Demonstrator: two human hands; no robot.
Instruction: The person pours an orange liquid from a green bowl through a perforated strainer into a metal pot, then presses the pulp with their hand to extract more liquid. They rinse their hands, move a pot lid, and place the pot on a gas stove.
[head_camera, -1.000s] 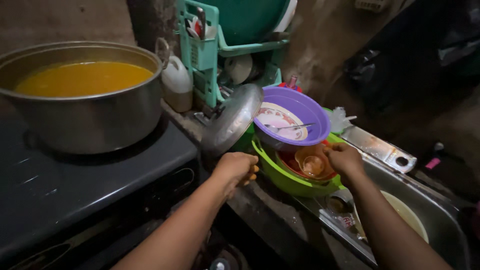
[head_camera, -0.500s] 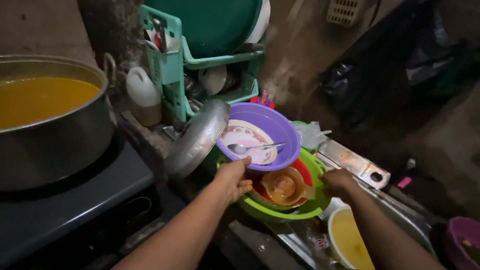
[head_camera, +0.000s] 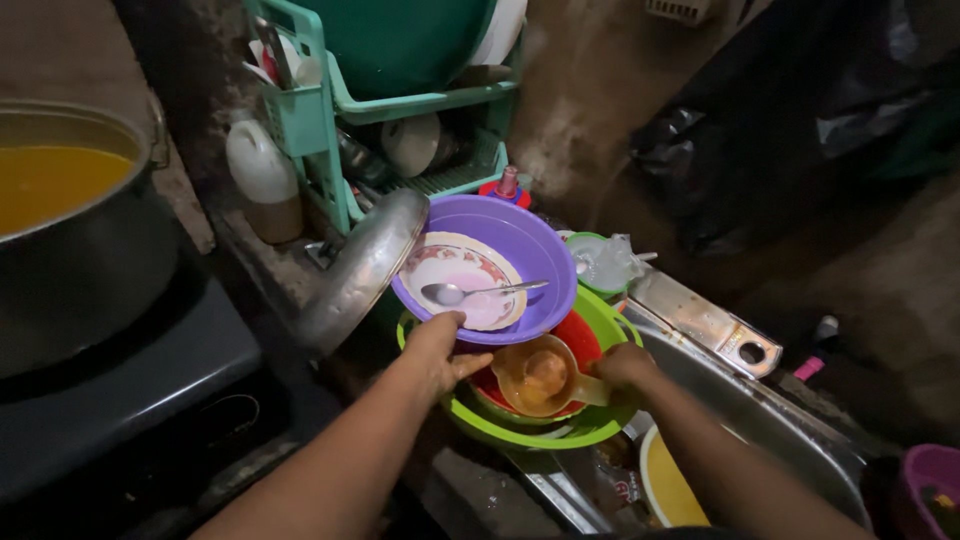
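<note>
My left hand grips the near rim of a purple plastic bowl that tilts up out of a stack of dishes. Inside it lie a patterned plate and a metal spoon. My right hand holds the right edge of a green basin at the bottom of the stack. A red bowl and an orange cup sit in the basin. A metal pot lid leans against the purple bowl's left side.
A big metal pot of orange soup stands on a dark stove at left. A green dish rack and a white jug are behind. A steel sink holds a yellowish bowl at right.
The view has swung right, so the pot slid toward the left edge. My left hand rose from the basin's edge to the purple bowl's rim, and the bowl now tilts up.
</note>
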